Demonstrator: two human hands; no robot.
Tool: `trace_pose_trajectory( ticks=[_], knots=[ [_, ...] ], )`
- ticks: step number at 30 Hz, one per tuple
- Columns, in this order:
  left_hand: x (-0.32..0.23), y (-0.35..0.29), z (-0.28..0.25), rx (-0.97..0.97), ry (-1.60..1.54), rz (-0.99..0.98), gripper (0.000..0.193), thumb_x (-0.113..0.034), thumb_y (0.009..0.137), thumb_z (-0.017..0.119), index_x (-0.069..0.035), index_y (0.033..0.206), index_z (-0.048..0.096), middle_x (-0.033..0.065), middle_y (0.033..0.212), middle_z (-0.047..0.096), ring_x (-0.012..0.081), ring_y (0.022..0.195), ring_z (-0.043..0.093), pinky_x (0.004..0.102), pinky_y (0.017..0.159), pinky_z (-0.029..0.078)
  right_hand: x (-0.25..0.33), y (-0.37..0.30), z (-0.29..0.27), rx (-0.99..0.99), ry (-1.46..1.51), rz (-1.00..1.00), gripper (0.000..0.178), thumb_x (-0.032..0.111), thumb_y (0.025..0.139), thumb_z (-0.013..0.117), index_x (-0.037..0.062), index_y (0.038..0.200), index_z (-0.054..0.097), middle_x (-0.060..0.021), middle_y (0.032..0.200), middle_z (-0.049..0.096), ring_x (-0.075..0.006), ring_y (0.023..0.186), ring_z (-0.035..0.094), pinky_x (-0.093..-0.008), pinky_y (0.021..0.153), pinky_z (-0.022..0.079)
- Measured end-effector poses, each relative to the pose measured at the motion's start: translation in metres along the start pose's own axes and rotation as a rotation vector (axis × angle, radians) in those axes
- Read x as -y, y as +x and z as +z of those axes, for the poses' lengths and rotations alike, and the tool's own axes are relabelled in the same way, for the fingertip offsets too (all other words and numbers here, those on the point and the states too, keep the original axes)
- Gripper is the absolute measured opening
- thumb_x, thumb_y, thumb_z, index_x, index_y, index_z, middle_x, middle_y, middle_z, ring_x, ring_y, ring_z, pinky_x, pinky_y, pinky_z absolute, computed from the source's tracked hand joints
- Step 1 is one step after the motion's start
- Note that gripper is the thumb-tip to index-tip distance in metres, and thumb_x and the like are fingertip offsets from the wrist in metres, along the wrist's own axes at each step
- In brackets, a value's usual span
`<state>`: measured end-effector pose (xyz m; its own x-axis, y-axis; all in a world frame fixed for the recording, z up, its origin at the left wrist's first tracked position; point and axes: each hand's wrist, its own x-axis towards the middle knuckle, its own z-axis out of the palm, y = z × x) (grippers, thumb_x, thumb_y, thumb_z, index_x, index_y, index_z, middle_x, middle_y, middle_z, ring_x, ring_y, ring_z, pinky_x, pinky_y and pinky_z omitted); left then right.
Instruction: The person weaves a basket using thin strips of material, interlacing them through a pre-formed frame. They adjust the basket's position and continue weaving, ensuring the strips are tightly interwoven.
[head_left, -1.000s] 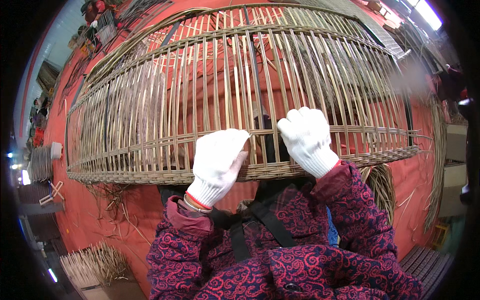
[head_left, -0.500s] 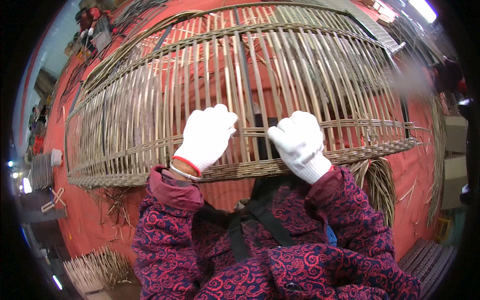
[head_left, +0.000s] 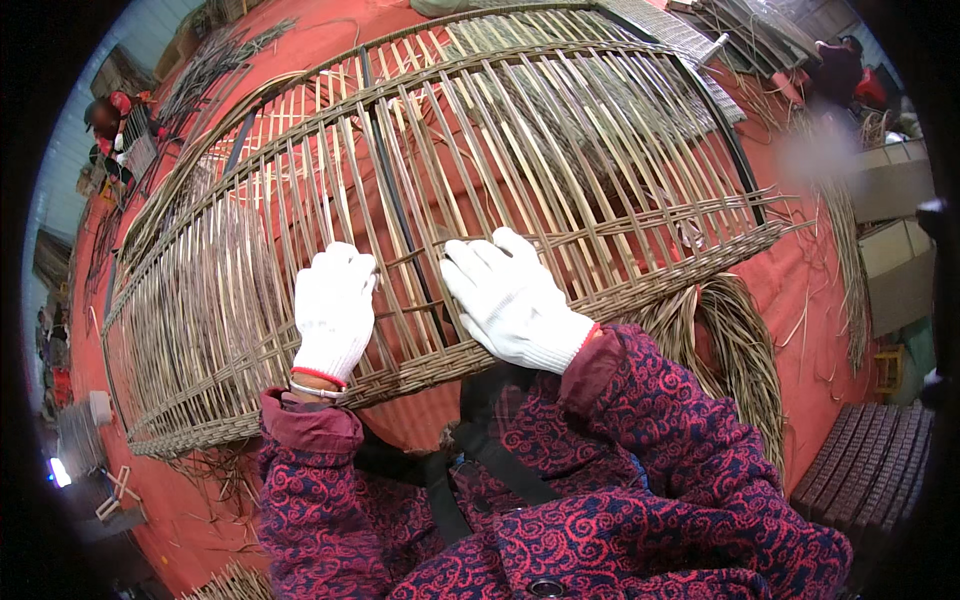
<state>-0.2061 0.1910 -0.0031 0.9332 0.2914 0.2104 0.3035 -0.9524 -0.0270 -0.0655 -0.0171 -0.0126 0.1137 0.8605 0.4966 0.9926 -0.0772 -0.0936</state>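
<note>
A large woven wicker panel (head_left: 300, 345) with pale upright stakes and dark frame bars lies in front of me. My left hand (head_left: 335, 308), in a white knit glove with a red cuff edge, is closed over the woven band near the panel's near edge. Its fingertips curl down at a weaving strand (head_left: 405, 258). To its right, across a dark bar (head_left: 400, 215), my right hand (head_left: 510, 300) wears a matching glove. Its fingers stretch out over the stakes and the woven strands, palm down. What lies beneath that palm is hidden.
Long loose strands (head_left: 750, 350) hang in a bundle beyond the near right edge. Stacked dark ridged pieces (head_left: 865, 465) stand at the lower right, with boxes (head_left: 890, 240) above them. Red sheeting (head_left: 800, 270) covers the floor. Other people (head_left: 120, 125) are at the far left and far right.
The view has turned, so the panel slants more. My right hand has gone from curled to stretched fingers. My left hand stays closed at the woven band.
</note>
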Motion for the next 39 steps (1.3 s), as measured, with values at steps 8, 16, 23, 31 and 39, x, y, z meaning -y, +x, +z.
trace_pose_trajectory(
  ticks=[8,16,23,31,39],
  knots=[
    [-0.002,-0.014,0.000,-0.068,0.024,-0.008,0.034,-0.016,0.087,0.071,-0.011,0.121,0.067,0.0090,0.125,0.062,0.0296,0.116,0.060,0.0461,0.098,0.046,0.000,-0.018,-0.018,0.192,0.289,0.054,0.050,0.025,0.086,0.072,0.0010,0.129,0.059,-0.0192,0.136,0.060,-0.0301,0.106,0.065,-0.0444,0.089,0.052],
    [-0.059,-0.012,-0.034,-0.272,-0.364,0.139,0.035,-0.006,0.081,0.077,-0.009,0.115,0.074,0.0133,0.113,0.072,0.0327,0.106,0.068,0.0453,0.096,0.051,-0.082,-0.064,-0.070,0.034,0.051,0.210,0.038,0.014,0.076,0.077,0.0080,0.112,0.066,-0.0087,0.109,0.067,-0.0308,0.106,0.065,-0.0442,0.094,0.051],
    [-0.171,0.045,-0.005,-0.200,-0.433,0.389,0.027,-0.007,0.079,0.074,-0.004,0.106,0.066,0.0122,0.097,0.065,0.0335,0.079,0.064,0.0460,0.070,0.050,-0.101,-0.078,-0.062,-0.066,0.021,0.104,0.020,0.024,0.079,0.076,0.0142,0.092,0.065,-0.0042,0.087,0.060,-0.0280,0.087,0.064,-0.0440,0.077,0.051],
    [-0.188,0.050,0.011,-0.026,-0.542,0.277,0.020,-0.018,0.078,0.075,-0.009,0.091,0.062,0.0107,0.080,0.062,0.0335,0.079,0.061,0.0476,0.071,0.046,-0.100,-0.087,-0.053,-0.131,0.002,0.116,0.021,0.028,0.075,0.076,0.0165,0.086,0.062,-0.0024,0.081,0.059,-0.0251,0.078,0.063,-0.0412,0.067,0.051],
    [-0.202,0.039,0.005,-0.110,-0.459,0.198,0.035,-0.019,0.078,0.080,-0.011,0.109,0.068,0.0077,0.097,0.063,0.0298,0.092,0.057,0.0439,0.083,0.043,-0.124,-0.108,-0.083,-0.238,-0.037,0.215,0.022,0.014,0.075,0.069,0.0088,0.095,0.061,-0.0058,0.087,0.059,-0.0265,0.077,0.064,-0.0394,0.065,0.054]
  ],
)
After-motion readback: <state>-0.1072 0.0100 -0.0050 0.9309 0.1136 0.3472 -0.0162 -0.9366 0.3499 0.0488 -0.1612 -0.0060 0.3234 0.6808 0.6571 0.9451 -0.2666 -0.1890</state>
